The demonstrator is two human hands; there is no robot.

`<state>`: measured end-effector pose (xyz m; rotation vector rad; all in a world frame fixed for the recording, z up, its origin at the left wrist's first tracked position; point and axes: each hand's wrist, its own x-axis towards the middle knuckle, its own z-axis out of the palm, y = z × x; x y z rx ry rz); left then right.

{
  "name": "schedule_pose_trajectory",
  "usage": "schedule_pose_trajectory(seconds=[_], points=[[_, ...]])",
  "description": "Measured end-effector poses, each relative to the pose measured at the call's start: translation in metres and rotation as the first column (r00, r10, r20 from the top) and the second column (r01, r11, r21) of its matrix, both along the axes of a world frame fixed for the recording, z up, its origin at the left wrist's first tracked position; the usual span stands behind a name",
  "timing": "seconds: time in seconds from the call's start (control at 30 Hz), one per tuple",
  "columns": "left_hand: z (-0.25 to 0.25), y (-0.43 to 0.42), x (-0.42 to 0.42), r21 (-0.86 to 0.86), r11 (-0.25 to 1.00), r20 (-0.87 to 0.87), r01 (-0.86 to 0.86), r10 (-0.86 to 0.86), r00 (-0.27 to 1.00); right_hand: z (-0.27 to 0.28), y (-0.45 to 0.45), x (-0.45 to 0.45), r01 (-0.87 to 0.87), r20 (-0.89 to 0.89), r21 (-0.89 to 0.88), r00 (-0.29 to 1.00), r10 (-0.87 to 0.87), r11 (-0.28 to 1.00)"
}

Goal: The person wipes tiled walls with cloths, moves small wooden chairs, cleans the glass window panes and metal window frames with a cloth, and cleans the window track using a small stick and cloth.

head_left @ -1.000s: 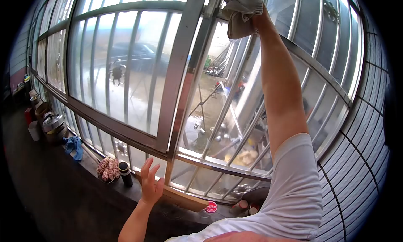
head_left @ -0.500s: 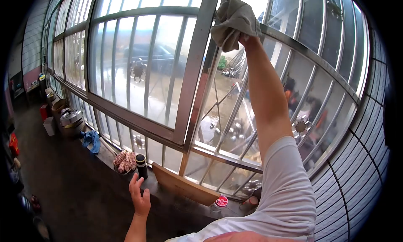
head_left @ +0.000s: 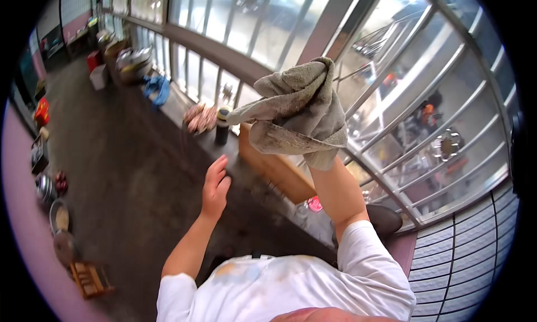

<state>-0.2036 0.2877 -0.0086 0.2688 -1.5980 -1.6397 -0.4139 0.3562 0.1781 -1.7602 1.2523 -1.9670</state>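
Observation:
A damp-looking grey cloth (head_left: 296,112) is bunched over my right hand (head_left: 329,168), held up in front of the barred window (head_left: 403,98). The cloth hides the fingers inside it; I cannot tell whether it touches the frame behind. My left hand (head_left: 216,186) hangs in the air over the dark floor, fingers loosely stretched, nothing in it. Beyond its fingertips a dark flask (head_left: 222,133) stands on the ledge. A wooden board (head_left: 274,168) leans along the window side, between the two arms.
Along the ledge are a pinkish mottled bundle (head_left: 201,118), a blue cloth (head_left: 156,90), metal pots (head_left: 134,59) and a jar with a pink-red lid (head_left: 315,203). A small wooden stool (head_left: 89,278) and basins (head_left: 59,216) line the left wall. White tiles (head_left: 464,260) cover the right wall.
My right hand has come down from high on the window frame with the cloth, closer to me. The view has tilted downward, showing more floor and my shirt. My left hand stays open.

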Motion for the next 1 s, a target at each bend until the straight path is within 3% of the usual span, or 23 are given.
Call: schedule_pose_trajectory(seconds=[0.13, 0.2, 0.3, 0.43, 0.57, 0.67, 0.73, 0.87, 0.93, 1.0], points=[[-0.009, 0.010, 0.005, 0.141, 0.988, 0.008, 0.059, -0.060, 0.998, -0.043, -0.007, 0.053, 0.065, -0.007, 0.070, 0.998, -0.065, 0.995], [-0.011, 0.017, 0.010, 0.276, 0.931, -0.172, 0.240, -0.198, 0.965, -0.056, -0.008, 0.076, 0.098, -0.027, 0.094, 0.995, -0.096, 0.991], [-0.022, 0.023, 0.022, 0.390, 0.890, -0.113, 0.234, -0.206, 0.972, -0.068, -0.008, 0.104, 0.148, -0.074, 0.113, 0.987, -0.140, 0.983], [-0.035, 0.022, 0.036, 0.351, 0.899, -0.252, 0.263, -0.179, 0.951, -0.075, -0.010, 0.127, 0.195, -0.138, 0.114, 0.974, -0.179, 0.974], [-0.049, 0.020, 0.046, 0.385, 0.905, -0.215, 0.179, -0.100, 0.971, -0.074, -0.019, 0.134, 0.233, -0.194, 0.105, 0.958, -0.210, 0.967], [-0.042, 0.016, 0.049, 0.384, 0.915, -0.208, 0.121, -0.042, 0.977, -0.072, -0.021, 0.136, 0.263, -0.232, 0.100, 0.944, -0.235, 0.960], [-0.018, 0.013, 0.051, 0.523, 0.833, -0.372, 0.180, 0.032, 0.928, -0.072, -0.020, 0.136, 0.288, -0.261, 0.109, 0.932, -0.252, 0.951], [-0.007, -0.001, 0.042, 0.367, 0.904, -0.511, 0.219, -0.001, 0.860, -0.064, -0.017, 0.132, 0.338, -0.332, 0.142, 0.902, -0.277, 0.930], [0.002, -0.006, 0.037, 0.398, 0.892, -0.509, 0.215, 0.019, 0.860, -0.064, -0.020, 0.128, 0.322, -0.320, 0.141, 0.910, -0.265, 0.936], [0.005, -0.009, 0.029, 0.428, 0.878, -0.507, 0.216, 0.035, 0.861, -0.071, -0.029, 0.118, 0.313, -0.421, 0.087, 0.872, -0.250, 0.946]])
